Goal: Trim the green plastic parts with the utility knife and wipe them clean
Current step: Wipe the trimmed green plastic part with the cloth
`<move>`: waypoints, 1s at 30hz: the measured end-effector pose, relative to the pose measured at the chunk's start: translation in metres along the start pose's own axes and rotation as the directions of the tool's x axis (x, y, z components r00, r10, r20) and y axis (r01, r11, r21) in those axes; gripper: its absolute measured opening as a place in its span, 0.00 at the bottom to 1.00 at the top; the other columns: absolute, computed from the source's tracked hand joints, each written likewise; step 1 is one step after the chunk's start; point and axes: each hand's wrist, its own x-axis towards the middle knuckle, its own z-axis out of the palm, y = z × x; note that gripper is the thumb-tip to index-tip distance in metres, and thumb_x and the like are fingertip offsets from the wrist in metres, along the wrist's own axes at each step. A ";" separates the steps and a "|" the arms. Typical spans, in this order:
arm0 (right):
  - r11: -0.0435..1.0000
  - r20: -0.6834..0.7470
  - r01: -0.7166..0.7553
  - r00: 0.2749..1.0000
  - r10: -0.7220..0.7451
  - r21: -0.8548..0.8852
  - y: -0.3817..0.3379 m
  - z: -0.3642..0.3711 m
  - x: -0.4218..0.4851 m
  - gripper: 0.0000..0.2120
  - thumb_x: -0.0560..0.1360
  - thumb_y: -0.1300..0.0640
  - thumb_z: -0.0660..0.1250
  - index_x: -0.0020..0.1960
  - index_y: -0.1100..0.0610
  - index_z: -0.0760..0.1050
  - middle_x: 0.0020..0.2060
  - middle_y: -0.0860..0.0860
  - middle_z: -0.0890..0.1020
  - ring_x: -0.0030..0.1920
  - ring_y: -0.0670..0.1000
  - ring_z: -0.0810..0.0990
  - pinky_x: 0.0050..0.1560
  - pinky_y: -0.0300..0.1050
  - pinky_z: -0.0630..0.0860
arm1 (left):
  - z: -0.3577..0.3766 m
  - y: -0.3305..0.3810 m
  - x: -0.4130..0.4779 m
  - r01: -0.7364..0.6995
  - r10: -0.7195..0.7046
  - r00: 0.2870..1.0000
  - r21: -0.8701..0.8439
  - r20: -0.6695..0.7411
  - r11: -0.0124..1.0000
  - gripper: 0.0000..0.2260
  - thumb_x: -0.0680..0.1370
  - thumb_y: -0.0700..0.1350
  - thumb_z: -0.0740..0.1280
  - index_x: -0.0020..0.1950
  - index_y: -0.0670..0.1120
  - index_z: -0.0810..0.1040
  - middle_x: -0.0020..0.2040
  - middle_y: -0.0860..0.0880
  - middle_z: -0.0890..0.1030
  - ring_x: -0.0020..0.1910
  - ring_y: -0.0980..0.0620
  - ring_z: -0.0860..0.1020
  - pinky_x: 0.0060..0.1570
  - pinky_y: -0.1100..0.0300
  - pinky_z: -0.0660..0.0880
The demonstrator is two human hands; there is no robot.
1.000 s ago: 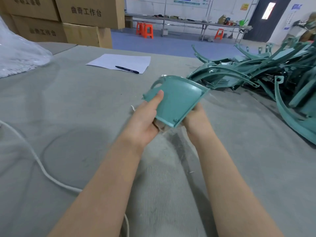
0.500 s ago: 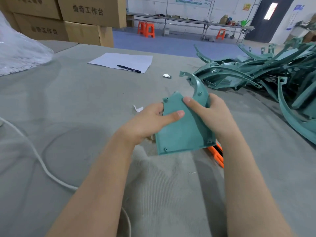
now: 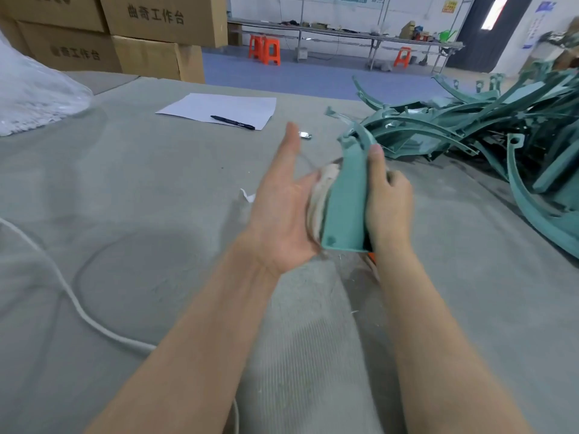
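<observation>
I hold one green plastic part (image 3: pixel 346 198) on edge above the grey cloth-covered table (image 3: pixel 131 189). My right hand (image 3: pixel 388 202) grips it from the right, fingers curled over its curved rim. My left hand (image 3: pixel 282 214) is flat, fingers straight, and presses a beige wiping cloth (image 3: pixel 319 198) against the part's left face. An orange piece of the utility knife (image 3: pixel 372 257) shows on the table just below the part; the rest of it is hidden.
A pile of green parts (image 3: pixel 470 130) fills the table's right side. A sheet of paper (image 3: pixel 219 109) with a pen (image 3: pixel 232 122) lies farther back, a small metal object (image 3: pixel 304 135) beside it. A white cable (image 3: pixel 78 308) runs on the left, near a plastic bag (image 3: pixel 31 89) and cardboard boxes (image 3: pixel 156 23).
The part was turned from flat and face-up to standing on edge. My left hand let go of its grip and now presses the cloth flat against it.
</observation>
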 end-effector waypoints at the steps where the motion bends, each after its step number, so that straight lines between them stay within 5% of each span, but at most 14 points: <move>1: 0.999 0.004 -0.022 1.000 0.022 0.044 0.004 -0.003 0.003 0.25 0.75 0.33 0.59 0.34 0.54 0.66 0.32 0.48 0.73 0.33 0.49 0.70 0.35 0.42 0.66 | 0.003 -0.001 0.003 0.015 -0.015 1.000 -0.007 0.002 1.000 0.39 0.73 0.74 0.47 0.63 0.44 0.75 0.56 0.45 0.79 0.54 0.47 0.78 0.56 0.56 0.76; 7: 0.993 0.096 0.119 0.988 -0.119 0.000 -0.005 0.035 -0.028 0.24 0.70 0.29 0.58 0.34 0.50 0.67 0.31 0.43 0.73 0.30 0.36 0.72 0.33 0.26 0.66 | -0.011 0.012 0.004 -0.159 0.128 0.953 -0.092 -0.276 0.983 0.34 0.78 0.68 0.49 0.37 0.43 0.82 0.33 0.46 0.82 0.33 0.50 0.82 0.36 0.63 0.78; 10: 0.999 0.014 0.028 1.000 -0.028 0.029 0.002 0.019 -0.010 0.25 0.76 0.33 0.58 0.38 0.54 0.73 0.36 0.49 0.78 0.35 0.44 0.74 0.35 0.28 0.68 | 0.001 0.002 0.001 -0.058 0.054 0.988 -0.024 -0.146 0.998 0.37 0.75 0.72 0.45 0.50 0.45 0.81 0.44 0.46 0.83 0.42 0.50 0.82 0.44 0.61 0.79; 13: 0.984 -0.017 -0.104 0.994 0.108 0.142 0.013 0.003 0.004 0.31 0.75 0.32 0.56 0.44 0.61 0.77 0.43 0.57 0.81 0.43 0.56 0.77 0.47 0.50 0.74 | 0.019 -0.008 0.007 -0.066 0.064 0.994 -0.014 -0.090 0.998 0.36 0.75 0.72 0.46 0.62 0.46 0.74 0.53 0.47 0.80 0.52 0.50 0.79 0.55 0.59 0.75; 17: 0.977 0.035 -0.153 0.988 0.150 0.145 0.014 0.013 -0.002 0.36 0.68 0.26 0.55 0.42 0.60 0.76 0.40 0.55 0.80 0.40 0.55 0.77 0.43 0.50 0.74 | 0.022 0.005 0.001 -0.215 0.218 0.974 0.040 -0.070 0.976 0.38 0.75 0.72 0.45 0.72 0.45 0.68 0.66 0.50 0.76 0.64 0.52 0.75 0.68 0.53 0.67; 19: 0.976 0.028 -0.164 0.986 0.162 0.145 0.015 0.014 0.004 0.34 0.71 0.29 0.56 0.44 0.62 0.77 0.42 0.55 0.81 0.42 0.55 0.77 0.44 0.49 0.74 | 0.028 0.007 -0.003 -0.271 0.288 0.956 0.206 -0.058 0.940 0.36 0.76 0.70 0.46 0.69 0.43 0.67 0.66 0.49 0.72 0.66 0.52 0.70 0.71 0.53 0.62; 21: 0.988 0.003 -0.144 0.990 0.144 0.060 0.022 0.008 0.013 0.23 0.79 0.41 0.58 0.42 0.61 0.73 0.40 0.52 0.77 0.42 0.52 0.72 0.42 0.45 0.70 | 0.039 -0.001 -0.004 -0.267 0.347 0.934 0.483 -0.083 0.834 0.29 0.78 0.66 0.51 0.65 0.45 0.69 0.64 0.50 0.72 0.65 0.54 0.69 0.72 0.53 0.61; 23: 0.990 -0.017 -0.138 0.990 0.138 -0.001 0.031 0.000 0.018 0.13 0.80 0.50 0.59 0.44 0.59 0.71 0.41 0.53 0.75 0.42 0.51 0.71 0.43 0.43 0.68 | 0.038 -0.014 -0.002 -0.245 0.441 0.894 0.744 -0.073 0.621 0.23 0.81 0.59 0.54 0.72 0.50 0.69 0.72 0.53 0.69 0.71 0.59 0.66 0.73 0.60 0.58; 26: 0.987 -0.112 -0.157 0.981 0.160 0.036 0.031 -0.006 0.017 0.21 0.77 0.41 0.63 0.33 0.54 0.66 0.30 0.48 0.71 0.30 0.47 0.67 0.29 0.38 0.64 | 0.023 -0.018 0.004 -0.159 0.520 0.853 0.970 0.041 0.185 0.20 0.84 0.41 0.53 0.77 0.45 0.59 0.79 0.52 0.52 0.77 0.59 0.50 0.70 0.74 0.46; 28: 0.983 -0.144 -0.177 0.972 0.183 0.054 0.026 -0.008 0.017 0.23 0.75 0.36 0.63 0.33 0.52 0.64 0.29 0.46 0.68 0.28 0.46 0.67 0.27 0.37 0.64 | 0.012 -0.017 0.010 -0.091 0.504 0.864 0.981 -0.009 0.173 0.24 0.83 0.38 0.54 0.78 0.49 0.54 0.79 0.53 0.46 0.75 0.61 0.48 0.62 0.81 0.47; 30: 0.975 -0.169 -0.198 0.962 0.213 0.100 0.025 -0.012 0.021 0.23 0.75 0.34 0.62 0.34 0.53 0.65 0.30 0.47 0.70 0.31 0.48 0.69 0.34 0.41 0.67 | 0.005 -0.021 0.014 -0.043 0.507 0.859 0.978 -0.069 0.206 0.28 0.82 0.41 0.59 0.79 0.51 0.50 0.79 0.52 0.51 0.74 0.59 0.55 0.56 0.80 0.51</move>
